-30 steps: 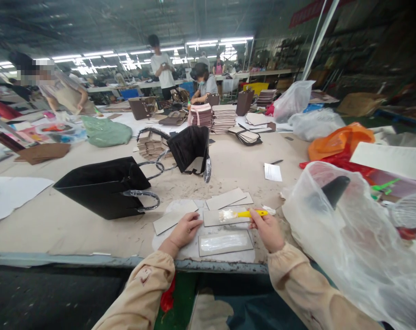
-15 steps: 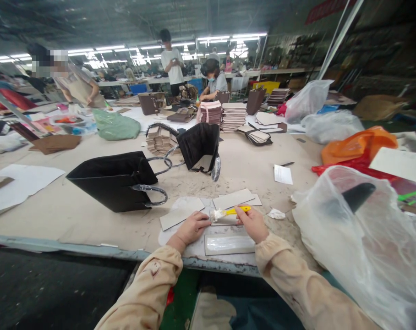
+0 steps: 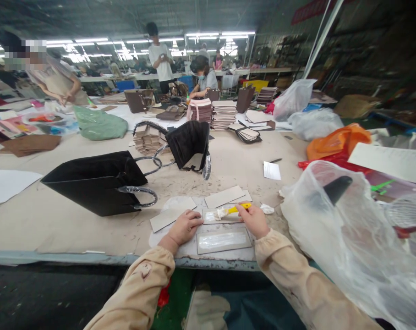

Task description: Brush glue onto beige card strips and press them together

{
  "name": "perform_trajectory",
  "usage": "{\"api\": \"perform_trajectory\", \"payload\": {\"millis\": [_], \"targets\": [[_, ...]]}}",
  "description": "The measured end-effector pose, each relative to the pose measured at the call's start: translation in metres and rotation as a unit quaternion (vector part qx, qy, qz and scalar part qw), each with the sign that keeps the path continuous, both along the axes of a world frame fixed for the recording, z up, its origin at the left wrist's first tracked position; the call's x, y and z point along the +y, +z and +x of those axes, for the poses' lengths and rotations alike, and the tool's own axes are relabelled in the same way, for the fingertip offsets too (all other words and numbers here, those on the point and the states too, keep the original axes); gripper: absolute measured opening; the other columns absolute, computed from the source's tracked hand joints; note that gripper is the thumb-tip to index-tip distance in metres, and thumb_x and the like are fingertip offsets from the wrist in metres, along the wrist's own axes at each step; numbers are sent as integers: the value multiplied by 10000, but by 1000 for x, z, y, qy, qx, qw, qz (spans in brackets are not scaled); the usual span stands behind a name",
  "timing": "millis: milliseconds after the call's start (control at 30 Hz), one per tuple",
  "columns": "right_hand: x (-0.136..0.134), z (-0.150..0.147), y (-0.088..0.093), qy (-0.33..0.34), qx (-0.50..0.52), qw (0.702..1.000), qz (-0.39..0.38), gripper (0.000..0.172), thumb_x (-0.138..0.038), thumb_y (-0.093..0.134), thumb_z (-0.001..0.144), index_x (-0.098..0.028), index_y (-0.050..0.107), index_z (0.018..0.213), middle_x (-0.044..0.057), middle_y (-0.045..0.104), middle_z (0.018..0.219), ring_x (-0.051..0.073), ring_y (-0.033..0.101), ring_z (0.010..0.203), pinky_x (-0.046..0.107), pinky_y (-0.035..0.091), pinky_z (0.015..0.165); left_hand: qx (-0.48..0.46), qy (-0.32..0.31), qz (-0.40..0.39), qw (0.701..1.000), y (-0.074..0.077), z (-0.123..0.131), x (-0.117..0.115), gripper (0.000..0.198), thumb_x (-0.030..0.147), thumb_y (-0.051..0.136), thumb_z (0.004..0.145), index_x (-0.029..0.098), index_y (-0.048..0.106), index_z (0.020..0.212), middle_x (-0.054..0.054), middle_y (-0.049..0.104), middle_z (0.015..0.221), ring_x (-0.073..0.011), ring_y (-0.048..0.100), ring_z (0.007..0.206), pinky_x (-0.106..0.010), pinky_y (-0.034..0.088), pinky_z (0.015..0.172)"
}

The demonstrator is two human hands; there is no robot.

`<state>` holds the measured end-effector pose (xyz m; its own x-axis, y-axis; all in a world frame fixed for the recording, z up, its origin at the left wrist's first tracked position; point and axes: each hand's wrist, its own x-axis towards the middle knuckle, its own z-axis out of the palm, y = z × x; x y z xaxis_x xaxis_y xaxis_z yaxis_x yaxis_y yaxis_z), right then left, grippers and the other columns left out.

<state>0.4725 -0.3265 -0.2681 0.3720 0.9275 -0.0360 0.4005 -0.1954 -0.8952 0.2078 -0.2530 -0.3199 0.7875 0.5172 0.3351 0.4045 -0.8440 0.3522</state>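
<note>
My right hand (image 3: 255, 220) is closed around the yellow handle of a brush (image 3: 236, 209). White paste clings to the bristles, which rest on a grey cardboard strip (image 3: 229, 220). A wet white smear shows on this strip, left of the bristles. At its left end, the bent fingers of my left hand (image 3: 184, 228) hold the strip's edge. Nearer me lies a second strip (image 3: 224, 241), coated with shiny white paste. Plain cardboard strips (image 3: 224, 196) lie just beyond, and another plain strip (image 3: 172, 214) is left of my left hand.
Two black handbags (image 3: 94, 183) stand beyond my hands to the left. A clear plastic bag (image 3: 318, 220) bulges at the right. A crumpled white scrap (image 3: 266, 209) and a white card (image 3: 271, 170) lie on the table (image 3: 91, 233). Several people stand or sit farther back.
The brush has moved right along the strip, away from my left fingertips, and a white smear shows behind it. My left hand keeps its place at the strip's end. The whole view has shifted.
</note>
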Motion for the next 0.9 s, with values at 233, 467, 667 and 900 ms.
{"api": "perform_trajectory", "payload": {"millis": [233,467,667,900], "targets": [[-14,33,3,-24,-61,998,10,382,-505,481,788,-162,616,889,-1,605,575,157,600,481,251,471,485,4,4,5,1000,2,0,-1,274,134,475,807,233,666,977,-73,583,1052,-195,482,940,-384,456,843],[-26,62,-1,-44,-114,992,7,397,-513,484,794,-166,622,928,9,626,596,170,625,532,260,487,532,5,5,4,1000,4,0,-2,270,140,475,811,233,667,976,-75,580,1054,-194,481,944,-383,457,844],[-33,74,5,-49,-154,987,0,391,-498,474,802,-155,624,919,25,645,629,165,613,509,266,485,525,5,7,4,1000,3,0,-2,261,140,479,809,230,669,963,-72,581,1045,-191,476,942,-372,459,841],[-37,68,19,-92,-64,993,29,443,-538,510,765,-148,614,946,32,654,682,155,612,526,257,512,509,6,7,1,1000,3,0,-2,269,138,469,813,230,668,970,-74,573,1057,-196,475,949,-384,462,845]]}}
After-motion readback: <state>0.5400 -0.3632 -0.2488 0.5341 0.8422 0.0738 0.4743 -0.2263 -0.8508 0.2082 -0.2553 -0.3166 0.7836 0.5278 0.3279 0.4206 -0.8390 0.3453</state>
